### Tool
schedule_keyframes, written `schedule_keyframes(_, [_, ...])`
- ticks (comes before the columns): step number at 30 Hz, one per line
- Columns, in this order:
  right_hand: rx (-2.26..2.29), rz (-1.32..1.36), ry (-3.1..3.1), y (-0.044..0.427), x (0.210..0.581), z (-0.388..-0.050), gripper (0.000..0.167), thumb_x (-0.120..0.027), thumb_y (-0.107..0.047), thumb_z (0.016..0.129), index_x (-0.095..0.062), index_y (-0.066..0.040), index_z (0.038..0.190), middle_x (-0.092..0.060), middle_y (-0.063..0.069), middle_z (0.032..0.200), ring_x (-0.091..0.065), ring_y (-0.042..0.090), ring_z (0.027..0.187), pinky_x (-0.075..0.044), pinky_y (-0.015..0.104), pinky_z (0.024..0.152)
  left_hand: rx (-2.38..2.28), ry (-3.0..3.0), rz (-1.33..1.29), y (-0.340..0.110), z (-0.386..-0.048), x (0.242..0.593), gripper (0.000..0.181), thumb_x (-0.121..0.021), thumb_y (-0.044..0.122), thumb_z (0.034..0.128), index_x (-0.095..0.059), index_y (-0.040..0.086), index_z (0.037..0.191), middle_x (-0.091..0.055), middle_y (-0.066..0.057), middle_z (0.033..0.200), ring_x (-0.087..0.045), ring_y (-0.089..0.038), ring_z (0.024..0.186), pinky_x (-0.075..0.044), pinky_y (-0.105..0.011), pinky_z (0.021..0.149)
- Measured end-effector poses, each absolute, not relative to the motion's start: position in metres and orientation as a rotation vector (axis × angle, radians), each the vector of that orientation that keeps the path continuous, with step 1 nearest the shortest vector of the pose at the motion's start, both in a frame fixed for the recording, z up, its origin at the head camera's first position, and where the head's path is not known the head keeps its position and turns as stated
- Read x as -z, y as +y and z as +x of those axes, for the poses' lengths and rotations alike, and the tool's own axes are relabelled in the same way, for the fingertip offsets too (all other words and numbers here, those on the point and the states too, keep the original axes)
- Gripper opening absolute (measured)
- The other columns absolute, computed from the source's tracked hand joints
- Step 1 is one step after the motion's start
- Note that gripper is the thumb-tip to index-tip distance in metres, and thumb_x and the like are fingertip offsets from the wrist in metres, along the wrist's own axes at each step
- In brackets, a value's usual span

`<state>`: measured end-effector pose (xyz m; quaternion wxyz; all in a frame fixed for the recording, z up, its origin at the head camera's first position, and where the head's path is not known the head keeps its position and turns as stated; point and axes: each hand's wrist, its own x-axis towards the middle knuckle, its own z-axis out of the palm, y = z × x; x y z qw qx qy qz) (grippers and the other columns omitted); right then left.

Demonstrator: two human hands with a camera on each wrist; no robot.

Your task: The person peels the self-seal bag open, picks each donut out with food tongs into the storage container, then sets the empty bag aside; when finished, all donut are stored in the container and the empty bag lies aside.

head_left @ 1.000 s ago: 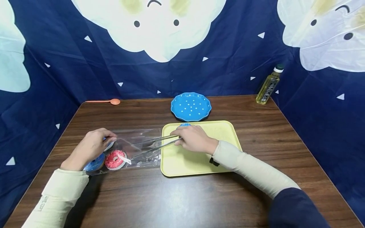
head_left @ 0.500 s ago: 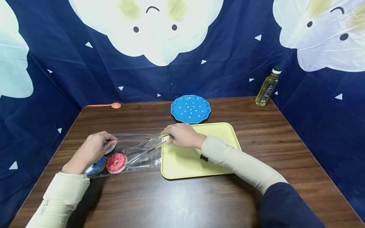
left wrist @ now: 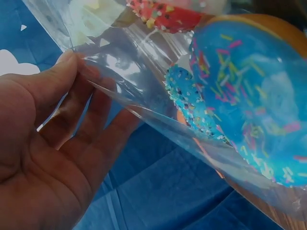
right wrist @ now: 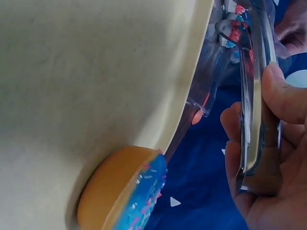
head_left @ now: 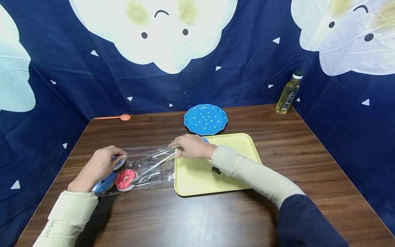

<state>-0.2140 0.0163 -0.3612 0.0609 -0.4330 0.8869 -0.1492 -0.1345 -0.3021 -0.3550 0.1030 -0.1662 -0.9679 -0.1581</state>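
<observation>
My left hand (head_left: pixel 98 168) pinches the edge of a clear plastic bag (left wrist: pixel 158 120) between thumb and fingers. Inside the bag lie a red donut (head_left: pixel 123 178), a large blue donut (left wrist: pixel 244 91) and another blue one (left wrist: pixel 184 96) covered in sprinkles. My right hand (head_left: pixel 192 146) grips metal tongs (right wrist: pixel 256 110) near their rear end, their arms reaching into the bag with the tips at the red donut. Whether the tips touch it firmly cannot be told. A blue-topped donut (right wrist: pixel 120 191) sits on the yellow tray (head_left: pixel 213 171), mostly hidden behind my right hand in the head view.
A blue dotted plate (head_left: pixel 205 120) stands behind the tray. An orange spoon (head_left: pixel 124 117) lies at the table's back left, and an oil bottle (head_left: pixel 287 96) stands at the back right. Dark blue cloth with white clouds surrounds the wooden table (head_left: pixel 185 219).
My right hand has moved left, carrying the tongs deeper into the bag toward the red donut. My left hand keeps its hold on the bag. The head view has shifted slightly.
</observation>
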Motion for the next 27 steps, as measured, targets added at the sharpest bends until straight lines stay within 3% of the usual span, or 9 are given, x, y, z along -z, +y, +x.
schedule_keyframes(15, [0.516,-1.341,2.717,0.019,0.364,-0.209,0.039,-0.074,-0.030,0.093,-0.070,-0.019,0.130,-0.067,-0.005,0.127,-0.065,0.017,0.111,-0.053,0.031,0.070,0.484,-2.916,-0.446,-0.303,-0.132,0.354,0.011,-0.067,0.006,0.0965,-0.074,0.000,0.091,-0.068,-0.013,0.090,-0.068,-0.033,0.082,-0.055,-0.052,0.072])
schedule_keyframes(21, [0.549,-1.316,2.757,0.035,0.361,-0.207,0.038,-0.076,-0.026,0.091,-0.071,-0.018,0.128,-0.070,-0.004,0.120,-0.067,0.016,0.105,-0.054,0.036,0.077,0.484,-2.921,-0.455,-0.304,-0.131,0.355,0.011,-0.067,0.005,0.0966,-0.074,0.000,0.091,-0.068,-0.012,0.088,-0.067,-0.030,0.079,-0.055,-0.050,0.068])
schedule_keyframes(27, [0.557,-1.267,2.813,0.046,0.359,-0.206,0.039,-0.078,-0.024,0.089,-0.072,-0.016,0.126,-0.071,-0.001,0.111,-0.067,0.020,0.097,-0.054,0.041,0.072,0.494,-2.905,-0.464,-0.305,-0.132,0.356,0.010,-0.067,0.005,0.0961,-0.074,0.001,0.089,-0.068,-0.012,0.087,-0.067,-0.030,0.079,-0.054,-0.050,0.068])
